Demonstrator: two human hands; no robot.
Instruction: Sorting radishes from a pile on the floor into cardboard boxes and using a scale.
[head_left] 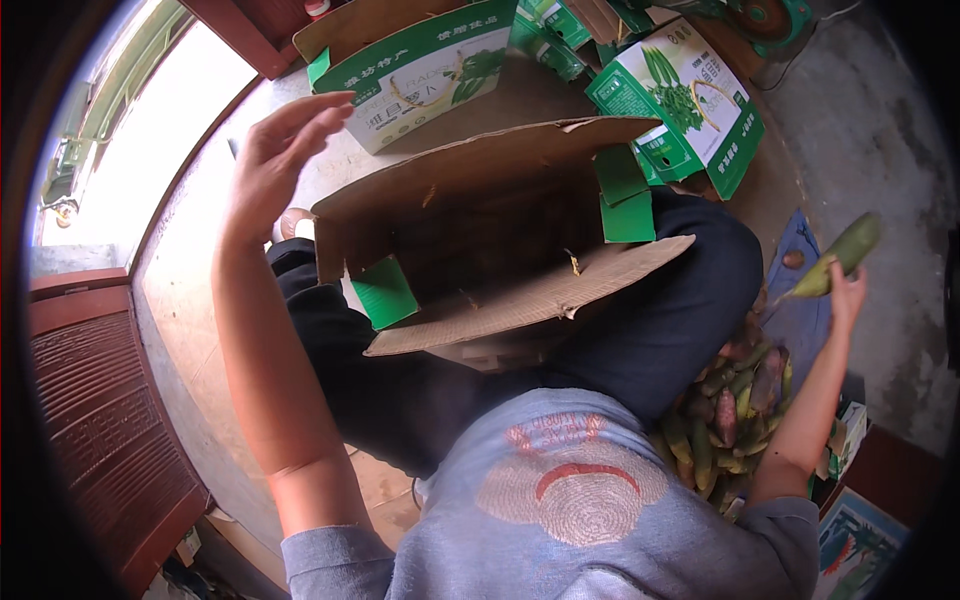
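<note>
A long green radish [856, 243] with a pale tapering tip is in my right hand [848, 288], out at the far right side. My left hand [282, 150] is raised on the left with its fingers stretched out and nothing in it. Between my legs stands an open cardboard box [470, 177] with its flaps spread and green corner tabs; its inside is dark, so its bottom cannot be made out. Beside my right leg lies a heap of green and reddish radishes [727, 415], below my right hand.
Past the open box stands another white and green carton [440, 75]. A third carton [690, 95], with printed radishes, sits at the far right. Blue sheeting [797, 310] lies by the heap. At the left is a dark red door panel [95, 390].
</note>
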